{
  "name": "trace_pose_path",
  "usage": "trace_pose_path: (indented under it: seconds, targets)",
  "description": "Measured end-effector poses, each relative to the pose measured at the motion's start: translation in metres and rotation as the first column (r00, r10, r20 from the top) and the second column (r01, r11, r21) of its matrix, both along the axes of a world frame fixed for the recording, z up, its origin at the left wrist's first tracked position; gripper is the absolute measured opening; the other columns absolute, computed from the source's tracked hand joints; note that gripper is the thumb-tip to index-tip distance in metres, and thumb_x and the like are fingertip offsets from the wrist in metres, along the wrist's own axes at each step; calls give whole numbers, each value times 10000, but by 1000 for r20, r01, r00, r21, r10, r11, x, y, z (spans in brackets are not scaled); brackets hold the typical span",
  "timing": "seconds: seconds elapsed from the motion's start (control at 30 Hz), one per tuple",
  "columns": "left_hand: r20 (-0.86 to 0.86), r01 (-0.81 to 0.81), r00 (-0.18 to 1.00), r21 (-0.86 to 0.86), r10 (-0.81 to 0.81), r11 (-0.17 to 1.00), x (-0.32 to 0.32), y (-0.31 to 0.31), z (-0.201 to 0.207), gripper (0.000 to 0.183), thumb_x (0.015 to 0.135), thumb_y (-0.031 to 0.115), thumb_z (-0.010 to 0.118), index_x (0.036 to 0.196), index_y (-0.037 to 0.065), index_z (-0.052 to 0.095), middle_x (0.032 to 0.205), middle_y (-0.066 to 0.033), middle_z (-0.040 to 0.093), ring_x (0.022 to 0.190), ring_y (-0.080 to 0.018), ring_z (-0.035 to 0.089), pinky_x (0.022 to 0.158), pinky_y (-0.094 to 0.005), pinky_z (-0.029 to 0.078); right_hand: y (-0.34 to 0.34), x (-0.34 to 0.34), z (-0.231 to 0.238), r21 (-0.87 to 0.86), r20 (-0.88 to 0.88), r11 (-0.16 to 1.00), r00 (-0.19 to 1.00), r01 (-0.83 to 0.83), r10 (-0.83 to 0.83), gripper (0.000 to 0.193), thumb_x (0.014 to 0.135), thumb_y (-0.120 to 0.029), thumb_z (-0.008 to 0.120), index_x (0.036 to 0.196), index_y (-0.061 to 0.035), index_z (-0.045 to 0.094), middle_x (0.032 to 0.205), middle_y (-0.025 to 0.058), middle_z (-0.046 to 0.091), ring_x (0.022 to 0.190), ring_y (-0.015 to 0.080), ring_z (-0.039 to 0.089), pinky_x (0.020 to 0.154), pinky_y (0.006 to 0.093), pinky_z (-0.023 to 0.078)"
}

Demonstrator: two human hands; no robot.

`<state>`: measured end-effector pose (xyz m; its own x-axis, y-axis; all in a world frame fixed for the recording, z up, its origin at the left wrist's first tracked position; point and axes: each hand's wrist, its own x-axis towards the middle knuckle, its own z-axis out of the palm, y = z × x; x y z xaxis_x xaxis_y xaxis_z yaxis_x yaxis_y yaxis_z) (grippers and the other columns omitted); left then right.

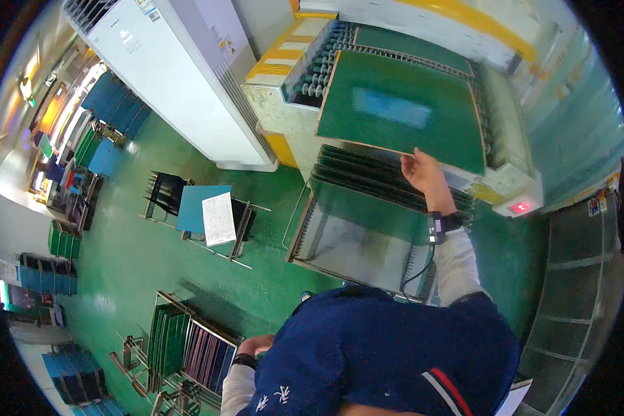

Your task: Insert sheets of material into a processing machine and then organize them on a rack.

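Observation:
My right hand [423,175] is at the near edge of a large green panel [402,104], its fingers curled and a fingertip over that edge. The panel is flat and rectangular, with a thin copper-coloured rim and a bluish glare in its middle. It lies over the rollers [315,80] of a conveyor machine. My left hand [258,344] is low beside my body, near a rack of upright panels [187,340]; its fingers are mostly hidden. Below the green panel stands a slotted rack [360,236] with several dark green panels upright at its far end.
A second green panel [409,48] lies farther along the rollers. Left of the machine stands a tall white cabinet [166,76]. A small stand holds a blue board [191,208] and a paper sheet [218,218]. A dark ribbed partition [568,298] rises at right.

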<state>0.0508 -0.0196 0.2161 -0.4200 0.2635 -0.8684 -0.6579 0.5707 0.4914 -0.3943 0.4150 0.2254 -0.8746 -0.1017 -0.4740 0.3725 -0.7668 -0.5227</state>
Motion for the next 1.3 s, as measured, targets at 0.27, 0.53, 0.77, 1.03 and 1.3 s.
trace_pose_path:
  seconds: [0.27,0.53,0.77,1.03,1.3]
  targets:
    - [-34,-58,998,-39,57,998,-25,23,34,321,804,254,574,1074,86,623,1061,-99,632,954,-212,593,830,-335,448,3,-33,-13,24,-41,996,996,81,-80,181,860,-206,596,848,-44,517,794,101,594,736,231,593,682,336,515]
    - [-18,-16,1000,-104,14,994,-28,29,36,286,810,233,561,1049,95,633,1033,-82,643,956,-193,584,827,-334,440,11,-37,-3,206,70,976,996,-71,58,258,842,-306,610,860,-54,555,822,81,639,735,188,609,640,326,499]
    - [42,-3,999,-210,12,978,-18,14,-20,352,759,261,662,1030,38,634,1044,-82,644,958,-220,598,851,-374,435,16,-40,-12,185,54,975,992,-120,112,301,850,-333,596,914,-40,566,853,88,645,737,177,610,646,306,491]
    - [266,-389,891,23,369,921,29,-28,-98,253,801,263,636,985,89,637,989,-63,659,951,-172,619,865,-345,436,-21,-25,-4,503,-36,816,936,-286,351,338,843,-382,601,907,-52,624,825,60,655,730,149,610,649,274,484]
    - [131,-350,933,109,335,931,28,-84,-137,235,813,196,634,1000,55,619,979,-32,664,927,-140,619,749,-283,482,-114,-3,-16,963,-228,253,775,91,589,315,801,-300,644,979,-40,633,853,76,649,778,185,607,712,293,470]
